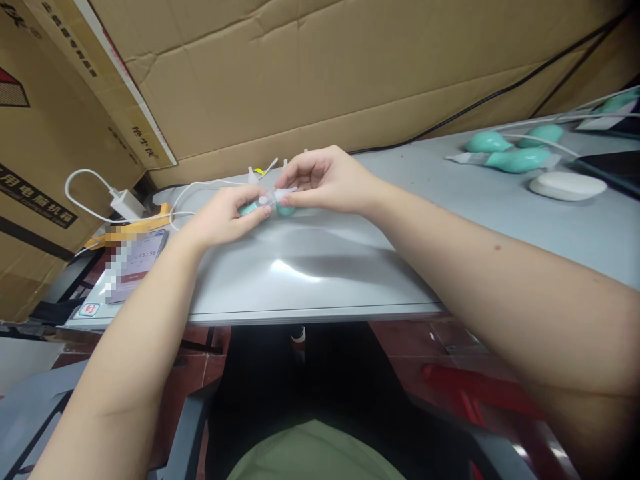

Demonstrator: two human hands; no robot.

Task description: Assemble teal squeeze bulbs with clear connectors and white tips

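My left hand point(220, 215) is closed on a small teal rubber bulb point(247, 209), thumb and fingers pinching it near its whitish end. Fingers of my right hand point(333, 179) pinch a translucent nozzle point(287, 193) that points toward the left hand's bulb. The two pieces meet or nearly meet; I cannot tell whether they are joined. Another teal patch point(285, 210) shows just under the right fingertips, mostly hidden. Behind the hands a translucent nozzle tip point(253, 177) stands upright, with more pale tips partly covered by my right hand.
Several teal bulbs point(520, 160) with clear tips lie at the right, by a white computer mouse point(568, 186) and a dark device point(613, 170). A phone point(137, 267), charger point(127, 205) and white cable occupy the grey table's point(320, 293) left end. Cardboard point(320, 80) walls the back.
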